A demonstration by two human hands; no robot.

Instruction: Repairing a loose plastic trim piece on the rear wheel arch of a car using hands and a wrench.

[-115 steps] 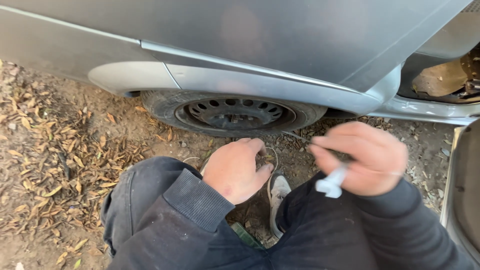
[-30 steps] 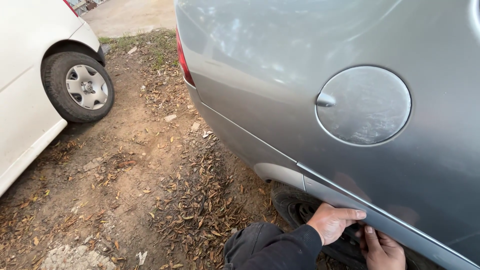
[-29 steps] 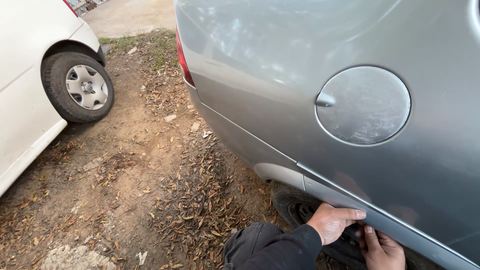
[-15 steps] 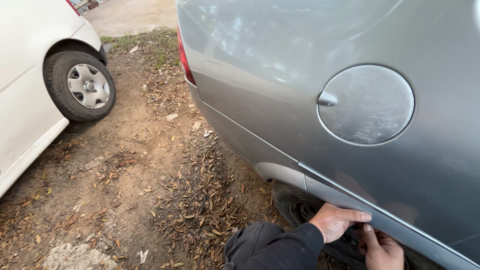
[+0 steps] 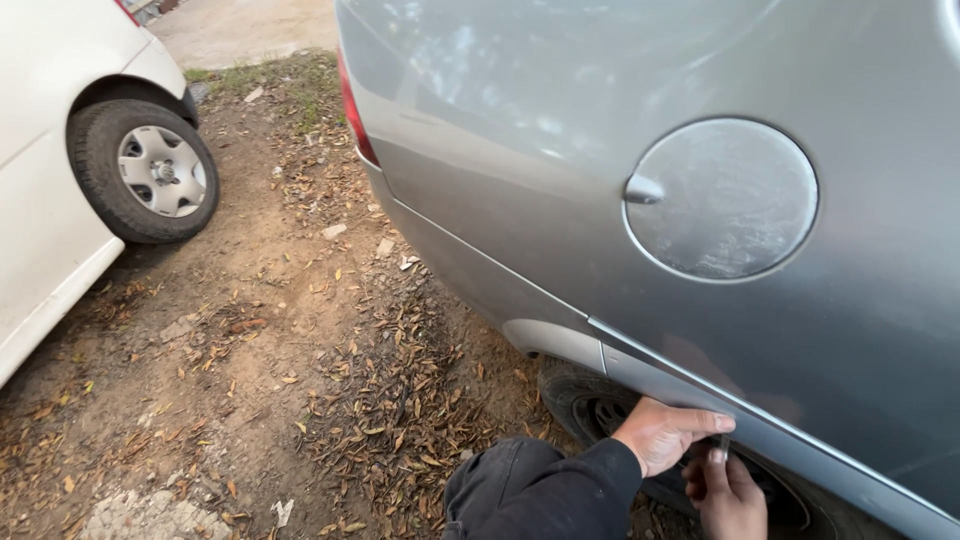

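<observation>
My left hand lies curled over the top of the rear tyre, fingers pointing right along the lower lip of the grey car's wheel arch; it presses on the rubber rather than gripping anything; my dark sleeve fills the near edge of the view. My right hand sits just below and to the right of it, fingers up against the wheel, and a small dark thing shows at its fingertips; I cannot tell whether it pinches that thing or only touches it. The two hands are close together, almost touching, low at the near right.

The tyre is mostly hidden under the arch; only its left shoulder and a little of the dark steel rim show. Above it the round fuel flap sits shut in the grey panel; far left stands a white car with its own wheel; dry leaves cover the dirt between.

I judge the work to be at the wheel itself, fingers feeling for a small fitting on the rim; the next move calls for steady fingertips and a lower look, since my view misses the spot.
</observation>
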